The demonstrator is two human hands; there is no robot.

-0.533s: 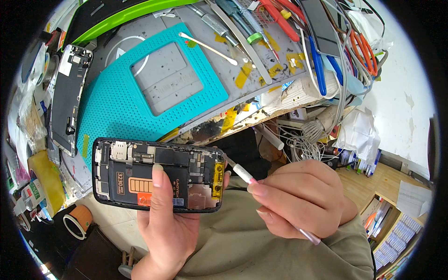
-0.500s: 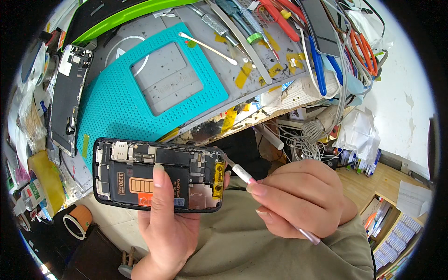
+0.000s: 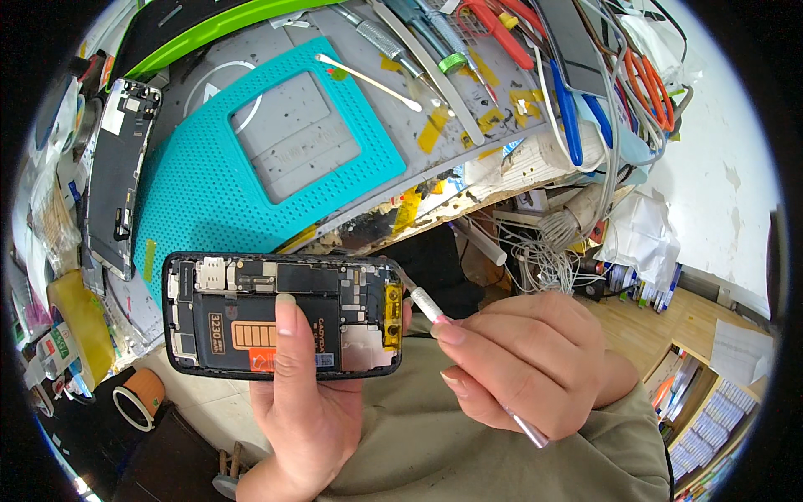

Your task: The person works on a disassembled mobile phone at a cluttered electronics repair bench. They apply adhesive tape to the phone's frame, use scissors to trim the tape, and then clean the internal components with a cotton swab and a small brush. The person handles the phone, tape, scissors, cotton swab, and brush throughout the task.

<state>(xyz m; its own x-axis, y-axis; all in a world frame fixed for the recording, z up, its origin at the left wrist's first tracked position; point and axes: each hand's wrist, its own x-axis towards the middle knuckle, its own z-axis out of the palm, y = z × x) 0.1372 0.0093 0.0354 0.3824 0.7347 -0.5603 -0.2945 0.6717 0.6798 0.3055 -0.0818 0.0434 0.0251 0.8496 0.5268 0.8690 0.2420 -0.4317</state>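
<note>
My left hand (image 3: 305, 410) grips an opened smartphone (image 3: 355, 293) from below, thumb pressed over its black battery (image 3: 226, 309). The phone's insides face up, and yellow tape (image 3: 392, 316) covers a part along its right end. In my right hand (image 3: 531, 364) is a slim craft knife (image 3: 431, 308), pinched between thumb and fingers. Its thin tip meets or nearly meets the phone's upper right corner; I cannot tell whether it touches. The knife's rear end shows below my right hand.
A teal perforated mat (image 3: 381, 151) covers the grey bench, with a cotton swab (image 3: 368, 82) on it. A detached phone screen (image 3: 121, 180) lies at left. Screwdrivers (image 3: 389, 46), tweezers (image 3: 435, 75) and blue-handled pliers (image 3: 569, 117) lie at the back. Tangled cables (image 3: 552, 259) hang beyond the bench edge.
My right hand has shifted slightly left, and the knife's rear end has swung left and down a little. The phone has tilted slightly in my left hand, which keeps its hold.
</note>
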